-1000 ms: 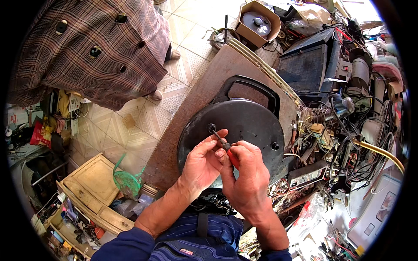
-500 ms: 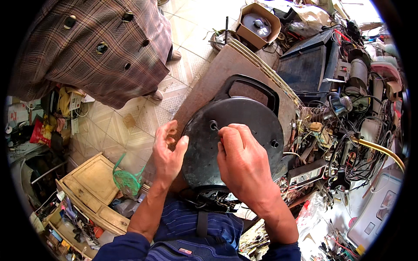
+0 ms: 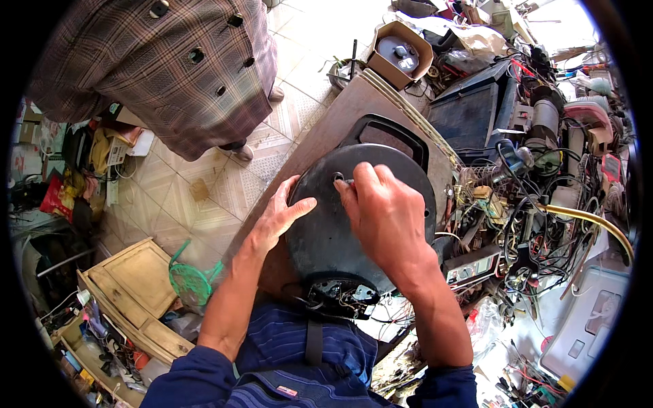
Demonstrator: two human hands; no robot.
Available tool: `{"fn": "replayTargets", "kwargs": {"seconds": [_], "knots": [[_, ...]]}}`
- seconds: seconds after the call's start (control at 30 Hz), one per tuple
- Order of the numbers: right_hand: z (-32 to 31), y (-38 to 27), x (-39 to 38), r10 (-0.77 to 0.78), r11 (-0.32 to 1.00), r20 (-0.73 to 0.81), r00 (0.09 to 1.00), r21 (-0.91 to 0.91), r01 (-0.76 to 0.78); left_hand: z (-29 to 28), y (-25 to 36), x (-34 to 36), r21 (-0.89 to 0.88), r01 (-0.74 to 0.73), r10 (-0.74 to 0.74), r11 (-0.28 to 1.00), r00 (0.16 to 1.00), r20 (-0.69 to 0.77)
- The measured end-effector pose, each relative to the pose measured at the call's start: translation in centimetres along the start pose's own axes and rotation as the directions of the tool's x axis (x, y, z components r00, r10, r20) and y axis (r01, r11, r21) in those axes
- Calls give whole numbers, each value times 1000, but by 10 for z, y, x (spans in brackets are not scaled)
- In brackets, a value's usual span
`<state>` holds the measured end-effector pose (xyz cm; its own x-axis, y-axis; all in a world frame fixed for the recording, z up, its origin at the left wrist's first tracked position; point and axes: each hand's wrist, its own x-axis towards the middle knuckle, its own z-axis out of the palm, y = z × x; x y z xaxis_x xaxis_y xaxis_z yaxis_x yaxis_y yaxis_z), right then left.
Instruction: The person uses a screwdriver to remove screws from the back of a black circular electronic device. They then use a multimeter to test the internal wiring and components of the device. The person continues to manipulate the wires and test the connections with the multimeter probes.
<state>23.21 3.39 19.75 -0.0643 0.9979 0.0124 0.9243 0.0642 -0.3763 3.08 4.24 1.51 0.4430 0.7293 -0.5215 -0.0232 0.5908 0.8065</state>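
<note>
- Lying on the brown table [image 3: 371, 100], the black round appliance base [image 3: 333, 238] shows its flat face upward, its loop handle [image 3: 422, 155] pointing away from the wearer.
- Just the shaft of a screwdriver [image 3: 349, 181] shows, reaching toward the socket [image 3: 338, 177] in that face; its red handle, plain to see a second ago, is now hidden.
- Gripping the screwdriver, the right hand [image 3: 388, 214] is curled tightly, back upward, over the base; a second ago its thumb and fingers pinched the tool from the side.
- Spread loosely, the left hand [image 3: 275, 216] holds nothing: its fingers lie along the left rim and its thumb over the face, though any pressure cannot be told. A second ago it met the right hand at the tool; half a second ago it was lifted beside the base.
- Exposed circuitry [image 3: 340, 298] shows at the base's near edge, which the forearms and hands largely covered a second ago.
- Farther out, a person in a plaid coat [image 3: 170, 75] stands beyond the table, left of a cardboard box [image 3: 394, 73].
</note>
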Motion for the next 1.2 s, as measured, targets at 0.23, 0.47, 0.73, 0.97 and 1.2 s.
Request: {"fn": "replayTargets", "kwargs": {"seconds": [0.23, 0.47, 0.73, 0.97, 1.2], "knots": [[3, -1, 9, -101, 995, 8, 995, 0, 101, -3, -18, 2, -102, -15, 12, 995, 999, -33], [-3, -11, 10, -6, 1000, 11, 1000, -24, 6, -5, -23, 0, -132, -45, 39, 990, 998, -50], [-3, 0, 15, 27, 985, 130, 991, -171, -5, -2, -15, -4, -159, 11, -17, 987, 999, -40], [6, 8, 7, -152, 981, -12, 988, -125, 149, 0, -16, -1, -195, 42, -45, 980, 999, -11], [18, 3, 7, -173, 973, -195, 965, -184, 137, 9, -9, -9, -195, 24, -37, 981, 997, -64]]}}
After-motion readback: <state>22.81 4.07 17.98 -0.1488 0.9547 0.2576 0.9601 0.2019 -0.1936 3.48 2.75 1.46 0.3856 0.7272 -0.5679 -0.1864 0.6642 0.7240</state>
